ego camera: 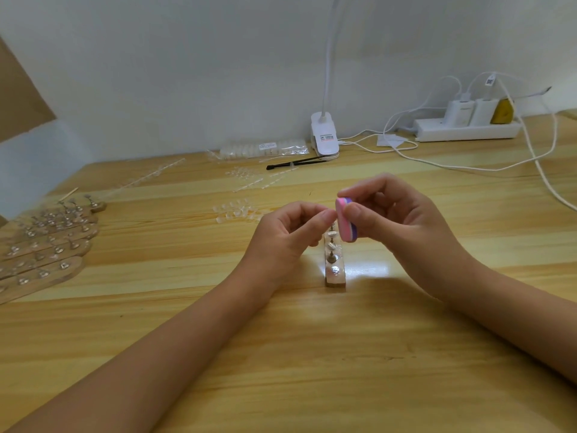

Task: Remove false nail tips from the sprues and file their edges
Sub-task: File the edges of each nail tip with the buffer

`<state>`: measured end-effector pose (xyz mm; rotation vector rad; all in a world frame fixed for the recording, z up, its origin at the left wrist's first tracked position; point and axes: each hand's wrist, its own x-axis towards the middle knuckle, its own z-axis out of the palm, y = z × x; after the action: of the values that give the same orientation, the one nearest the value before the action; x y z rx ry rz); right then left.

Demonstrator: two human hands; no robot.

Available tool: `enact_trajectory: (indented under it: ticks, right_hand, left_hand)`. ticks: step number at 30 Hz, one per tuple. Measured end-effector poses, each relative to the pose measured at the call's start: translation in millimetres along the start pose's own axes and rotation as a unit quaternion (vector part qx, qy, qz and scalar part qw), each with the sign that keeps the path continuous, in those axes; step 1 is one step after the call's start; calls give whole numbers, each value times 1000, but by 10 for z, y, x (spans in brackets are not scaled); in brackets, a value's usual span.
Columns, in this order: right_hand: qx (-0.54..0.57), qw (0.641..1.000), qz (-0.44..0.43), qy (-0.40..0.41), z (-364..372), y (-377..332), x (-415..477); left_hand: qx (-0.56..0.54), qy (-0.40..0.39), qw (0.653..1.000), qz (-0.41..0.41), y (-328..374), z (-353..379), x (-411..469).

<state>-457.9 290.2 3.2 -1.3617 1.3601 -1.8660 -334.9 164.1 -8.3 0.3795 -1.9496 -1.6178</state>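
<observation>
The right hand grasps a small pink-and-purple buffer block between thumb and fingers and holds it on edge in the air. The left hand has thumb and forefinger pinched tight, and their ends touch the pink face of the block. What they pinch is most likely one nail tip, but it is hidden between the fingers (clear plastic, and very small), so I cannot confirm it. I judge that the filing step is in hand. The next move calls for short, light strokes along the edge of the tip, with a firm pinch so that it does not flick away. Just below the hands stands a wooden holder with metal pegs; how many carry tips is hard to say. Loose clear tips lie on the table beyond the left hand, sprues lie farther back, and more holders at the left are cut off by the frame.
</observation>
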Motion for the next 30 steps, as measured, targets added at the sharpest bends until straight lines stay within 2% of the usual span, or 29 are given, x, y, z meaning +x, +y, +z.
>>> enact_trajectory:
  ticks: [3, 7, 10, 15, 21, 26, 30]
  right_hand:
    - [-4, 1000, 19, 7, -22, 15, 15]
    - [34, 999, -3, 1, -29, -22, 7]
    - [14, 1000, 4, -11, -1, -6, 4]
    - [3, 999, 36, 22, -28, 30, 29]
    - [11, 1000, 20, -9, 2, -19, 10]
    - [-12, 998, 51, 38, -40, 21, 40]
    - [13, 999, 42, 11, -35, -14, 23]
  left_hand:
    - [-2, 17, 1000, -13, -6, -25, 15]
    - [-3, 15, 1000, -17, -4, -24, 18]
    - [3, 13, 1000, -15, -15, -14, 12]
    - [-21, 28, 999, -33, -11, -33, 29]
    - [-15, 9, 999, -27, -27, -17, 23]
    - [-26, 24, 999, -39, -18, -20, 27]
    - [-18, 9, 999, -35, -9, -9, 11]
